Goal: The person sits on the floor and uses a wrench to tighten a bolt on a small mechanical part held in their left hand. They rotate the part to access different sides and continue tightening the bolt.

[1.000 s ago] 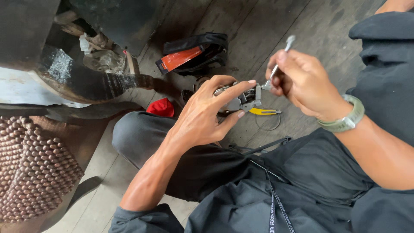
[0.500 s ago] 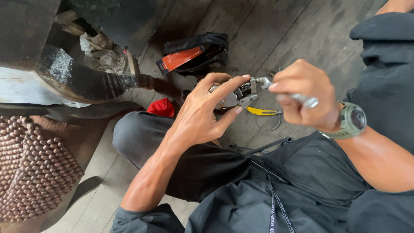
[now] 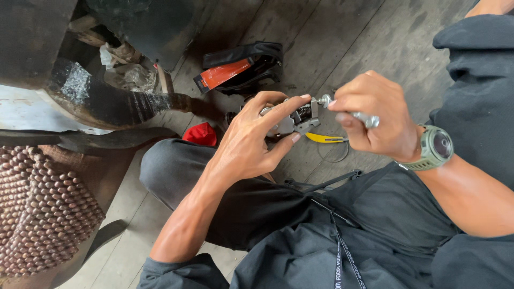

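Above the wooden floor (image 3: 342, 48), over the lap, a small metal mechanism (image 3: 296, 119) with a coil spring is gripped in the left hand (image 3: 251, 144); its fingers (image 3: 286, 107) are curled closed around the part, thumb beneath. Just right of the mechanism, a silvery tool (image 3: 348, 109) is pinched in the closed right hand (image 3: 377, 115), its tip touching the mechanism's end. A green wristwatch (image 3: 432, 148) is worn on the right wrist. Below the mechanism, a yellow-handled tool (image 3: 324, 139) lies on the floor beside a wire loop (image 3: 333, 154). Beyond the mechanism, a black pouch (image 3: 251, 67) with an orange card (image 3: 222, 75) is seen. Left of the mechanism, a red cap (image 3: 201, 134) sits by the knee.
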